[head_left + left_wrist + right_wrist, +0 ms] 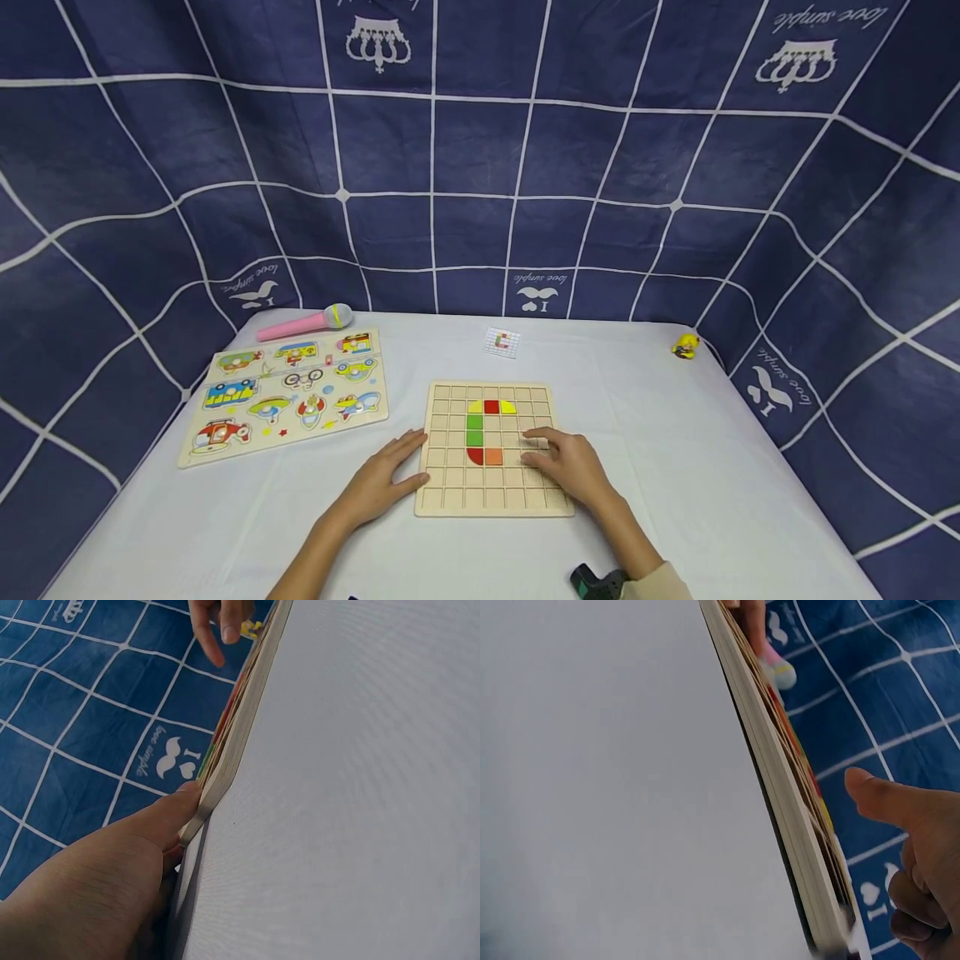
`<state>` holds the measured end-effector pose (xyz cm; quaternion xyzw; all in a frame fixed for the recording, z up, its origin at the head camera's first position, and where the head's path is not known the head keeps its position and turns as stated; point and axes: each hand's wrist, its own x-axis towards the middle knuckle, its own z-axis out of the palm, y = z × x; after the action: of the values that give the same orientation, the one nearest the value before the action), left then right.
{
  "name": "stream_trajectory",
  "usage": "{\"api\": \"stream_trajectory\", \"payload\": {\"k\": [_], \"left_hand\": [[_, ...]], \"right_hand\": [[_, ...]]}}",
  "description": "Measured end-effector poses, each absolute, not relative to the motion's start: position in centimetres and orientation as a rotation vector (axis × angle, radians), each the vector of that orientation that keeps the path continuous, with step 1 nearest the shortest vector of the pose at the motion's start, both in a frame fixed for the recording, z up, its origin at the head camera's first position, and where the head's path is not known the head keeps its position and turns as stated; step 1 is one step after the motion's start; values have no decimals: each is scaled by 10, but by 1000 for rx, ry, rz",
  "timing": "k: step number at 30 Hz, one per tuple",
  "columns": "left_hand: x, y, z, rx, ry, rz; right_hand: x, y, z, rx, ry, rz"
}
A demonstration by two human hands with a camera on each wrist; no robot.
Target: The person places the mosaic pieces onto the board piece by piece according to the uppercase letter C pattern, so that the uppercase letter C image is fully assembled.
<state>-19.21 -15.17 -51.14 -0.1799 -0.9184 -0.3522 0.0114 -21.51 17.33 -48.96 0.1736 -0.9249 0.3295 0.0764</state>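
A wooden grid board [442,498] lies flat on the white table. In its cells sit several coloured tiles: a red square [491,407] between two yellow curved pieces, green squares [475,430] below on the left, then a red curved piece [476,456] beside an orange square [493,457]. My left hand [381,479] touches the board's left edge, thumb and fingers spread; the left wrist view shows the thumb [176,812] against the corner. Over the right part of the board hovers my right hand [573,467], thumb and index finger apart, nothing visible between them.
A small card [501,342] with a coloured grid pattern lies behind the board. To the left are a vehicle puzzle board [300,400] and a pink toy microphone [300,325]. A yellow toy figure [685,346] stands far right. A dark device [596,583] is near my right wrist.
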Motion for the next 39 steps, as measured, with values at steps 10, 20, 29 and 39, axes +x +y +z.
{"api": "stream_trajectory", "payload": {"k": [10, 20, 29, 39], "left_hand": [[-191, -152, -511, -578, -2849, -1123], [-192, -152, -510, -555, -2856, -1126], [-192, -151, -510, -559, -2857, -1127], [-192, -151, -512, -562, -2852, -1121]], "right_hand": [[-208, 232, -494, 347, -2716, 891], [-212, 252, -504, 331, -2793, 921], [-217, 254, -509, 423, -2746, 923], [-222, 246, -505, 531, -2672, 939]]}}
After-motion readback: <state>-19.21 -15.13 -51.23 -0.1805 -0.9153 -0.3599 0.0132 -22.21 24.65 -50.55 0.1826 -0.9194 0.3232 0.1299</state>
